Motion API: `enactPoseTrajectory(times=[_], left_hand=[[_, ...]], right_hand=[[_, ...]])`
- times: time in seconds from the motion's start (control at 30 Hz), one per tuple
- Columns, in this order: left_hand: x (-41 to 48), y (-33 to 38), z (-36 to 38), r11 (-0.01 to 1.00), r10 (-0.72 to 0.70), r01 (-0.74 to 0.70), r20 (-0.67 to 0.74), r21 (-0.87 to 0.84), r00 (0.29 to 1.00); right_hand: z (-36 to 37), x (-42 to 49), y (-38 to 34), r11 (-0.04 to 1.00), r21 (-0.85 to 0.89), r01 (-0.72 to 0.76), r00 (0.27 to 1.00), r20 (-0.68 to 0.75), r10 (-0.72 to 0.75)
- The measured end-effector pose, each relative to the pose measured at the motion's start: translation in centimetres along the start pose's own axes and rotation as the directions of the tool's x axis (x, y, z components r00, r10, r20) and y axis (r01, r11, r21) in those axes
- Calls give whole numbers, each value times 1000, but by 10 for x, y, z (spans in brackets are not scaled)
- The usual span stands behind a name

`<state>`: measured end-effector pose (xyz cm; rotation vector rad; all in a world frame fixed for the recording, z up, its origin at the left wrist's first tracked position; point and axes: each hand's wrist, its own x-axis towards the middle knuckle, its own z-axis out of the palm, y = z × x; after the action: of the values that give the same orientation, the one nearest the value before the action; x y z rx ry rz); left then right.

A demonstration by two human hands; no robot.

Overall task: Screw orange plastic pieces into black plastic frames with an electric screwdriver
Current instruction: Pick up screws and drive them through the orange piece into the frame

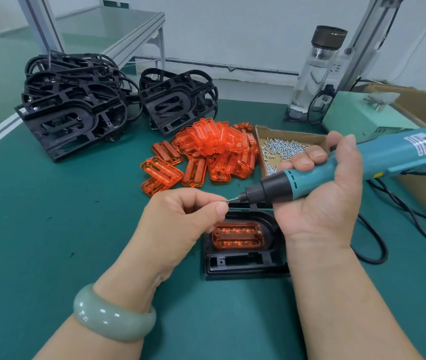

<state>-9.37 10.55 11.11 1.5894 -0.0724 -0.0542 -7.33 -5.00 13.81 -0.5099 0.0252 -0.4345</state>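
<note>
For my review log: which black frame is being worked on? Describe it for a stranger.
On the green table, look beneath the right hand holding the screwdriver. A black frame lies flat there; unlike the stacked frames behind, it holds an orange piece.

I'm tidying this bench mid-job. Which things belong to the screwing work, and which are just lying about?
Job: electric screwdriver in right hand; screw pinched by left hand; screw tray; orange pieces; black frames; frame being assembled.
Lying about: glass bottle; cardboard box.

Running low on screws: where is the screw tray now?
In the head view, the screw tray lies right of centre, beside the orange pile, behind the right hand.
</note>
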Motion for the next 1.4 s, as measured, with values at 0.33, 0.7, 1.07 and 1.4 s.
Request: enactPoseTrajectory(times=[0.33,0.7,1.07,1.4], left_hand=[[-1,-3,-1,885,313,-294,7,361,950],[3,-11,-24,723,58,-168,183,670,981],[3,-12,-19,666,-41,-156,244,729,969],[5,-16,-20,685,-34,-153,241,712,970]], right_hand=[[-1,-2,2,1000,1,21,998,55,-21],[-7,4,2,989,-146,29,1000,-1,-30],[-3,2,11,933,-342,108,983,175,-49],[2,-5,9,920,-377,111,965,261,-9]])
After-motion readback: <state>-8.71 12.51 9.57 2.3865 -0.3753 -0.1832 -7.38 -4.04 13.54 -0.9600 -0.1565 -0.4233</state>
